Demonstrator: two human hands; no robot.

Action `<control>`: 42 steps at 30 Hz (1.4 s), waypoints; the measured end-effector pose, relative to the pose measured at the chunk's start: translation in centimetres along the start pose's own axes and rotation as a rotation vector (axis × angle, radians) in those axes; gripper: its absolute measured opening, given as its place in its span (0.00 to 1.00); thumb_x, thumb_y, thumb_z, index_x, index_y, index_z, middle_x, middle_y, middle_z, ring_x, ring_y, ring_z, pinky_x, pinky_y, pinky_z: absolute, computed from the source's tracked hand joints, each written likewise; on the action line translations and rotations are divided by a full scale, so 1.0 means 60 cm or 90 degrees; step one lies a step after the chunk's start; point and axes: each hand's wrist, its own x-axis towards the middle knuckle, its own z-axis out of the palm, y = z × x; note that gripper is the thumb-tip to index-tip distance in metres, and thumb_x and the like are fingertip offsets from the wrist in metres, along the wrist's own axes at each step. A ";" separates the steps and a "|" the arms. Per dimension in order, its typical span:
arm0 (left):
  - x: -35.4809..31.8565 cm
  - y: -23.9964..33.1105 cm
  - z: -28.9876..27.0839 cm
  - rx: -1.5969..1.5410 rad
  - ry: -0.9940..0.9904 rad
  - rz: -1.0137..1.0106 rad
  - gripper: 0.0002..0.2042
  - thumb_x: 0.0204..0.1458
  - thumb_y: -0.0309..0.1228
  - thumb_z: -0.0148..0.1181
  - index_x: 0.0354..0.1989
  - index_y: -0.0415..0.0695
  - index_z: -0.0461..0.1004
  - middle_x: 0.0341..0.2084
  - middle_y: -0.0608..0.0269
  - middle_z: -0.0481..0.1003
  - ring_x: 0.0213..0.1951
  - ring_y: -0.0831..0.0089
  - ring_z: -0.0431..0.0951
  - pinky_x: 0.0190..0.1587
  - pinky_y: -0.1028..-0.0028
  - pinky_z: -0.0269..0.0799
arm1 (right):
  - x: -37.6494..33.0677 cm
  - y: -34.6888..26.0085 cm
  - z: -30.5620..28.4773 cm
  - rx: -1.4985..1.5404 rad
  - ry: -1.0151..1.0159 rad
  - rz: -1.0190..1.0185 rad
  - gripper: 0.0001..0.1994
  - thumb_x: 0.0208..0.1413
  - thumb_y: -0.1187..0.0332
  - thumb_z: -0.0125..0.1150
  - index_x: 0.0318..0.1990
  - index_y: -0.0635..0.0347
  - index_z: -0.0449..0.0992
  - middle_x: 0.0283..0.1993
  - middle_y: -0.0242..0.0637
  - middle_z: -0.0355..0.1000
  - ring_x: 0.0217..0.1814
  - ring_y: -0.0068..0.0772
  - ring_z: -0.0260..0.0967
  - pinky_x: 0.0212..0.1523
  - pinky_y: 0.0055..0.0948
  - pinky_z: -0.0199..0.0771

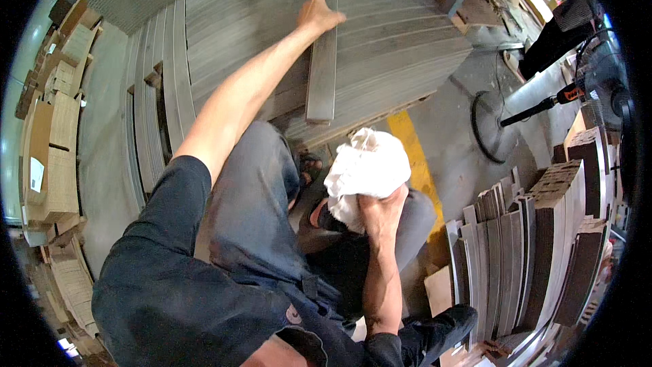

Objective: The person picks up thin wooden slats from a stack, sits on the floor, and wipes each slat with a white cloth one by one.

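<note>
My left arm is stretched forward, and my left hand [318,16] is closed over a long narrow grey plank [322,85]. Its fingertips are partly hidden from above. The plank lies lengthwise away from me on top of a wide layer of similar grey planks [238,34], its near end just in front of my knees. Close to my body, above my right thigh, my right hand [382,207] grips a bunched white cloth [370,163]. The cloth is off the planks, and its folds hide most of the fingers holding it.
On the right, a pedestal fan [543,109] stands on its round base beyond a yellow floor line [415,156]. Stacked dark boards [516,251] rise near my right side. More long planks [146,122] lie at left, with cardboard boxes [61,156] farther left.
</note>
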 end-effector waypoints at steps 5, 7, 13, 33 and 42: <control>-0.053 0.022 0.002 0.090 -0.037 0.061 0.45 0.39 0.48 0.69 0.60 0.27 0.59 0.50 0.36 0.71 0.51 0.46 0.75 0.50 0.57 0.74 | -0.003 0.011 -0.030 0.097 0.101 0.056 0.16 0.51 0.69 0.62 0.46 0.67 0.76 0.39 0.36 0.76 0.42 0.29 0.73 0.45 0.29 0.72; -0.060 0.017 0.008 0.136 0.147 0.120 0.43 0.38 0.53 0.71 0.57 0.30 0.66 0.54 0.37 0.69 0.58 0.51 0.69 0.60 0.60 0.66 | -0.007 0.015 -0.038 0.168 0.178 0.029 0.17 0.52 0.72 0.59 0.50 0.68 0.74 0.45 0.39 0.75 0.46 0.32 0.72 0.49 0.31 0.71; -0.210 0.064 -0.163 -0.273 0.107 0.317 0.21 0.53 0.37 0.64 0.54 0.43 0.75 0.49 0.50 0.76 0.53 0.66 0.75 0.55 0.70 0.71 | -0.026 0.051 -0.125 0.171 0.442 -0.103 0.19 0.52 0.72 0.61 0.52 0.67 0.71 0.47 0.36 0.71 0.47 0.28 0.68 0.48 0.29 0.69; -0.336 0.070 -0.112 -0.244 -0.191 0.294 0.14 0.51 0.20 0.58 0.47 0.40 0.77 0.44 0.62 0.76 0.44 0.74 0.76 0.45 0.75 0.73 | -0.279 0.616 -0.642 -1.046 0.193 -0.011 0.26 0.46 0.67 0.66 0.52 0.70 0.68 0.58 0.54 0.65 0.64 0.57 0.59 0.64 0.60 0.55; -0.347 0.093 -0.126 -0.297 -0.164 0.343 0.13 0.46 0.18 0.58 0.43 0.38 0.76 0.39 0.59 0.76 0.39 0.73 0.77 0.38 0.76 0.74 | -0.085 0.442 -0.589 -0.794 0.166 0.047 0.12 0.39 0.71 0.64 0.35 0.62 0.78 0.40 0.48 0.74 0.53 0.57 0.69 0.55 0.48 0.69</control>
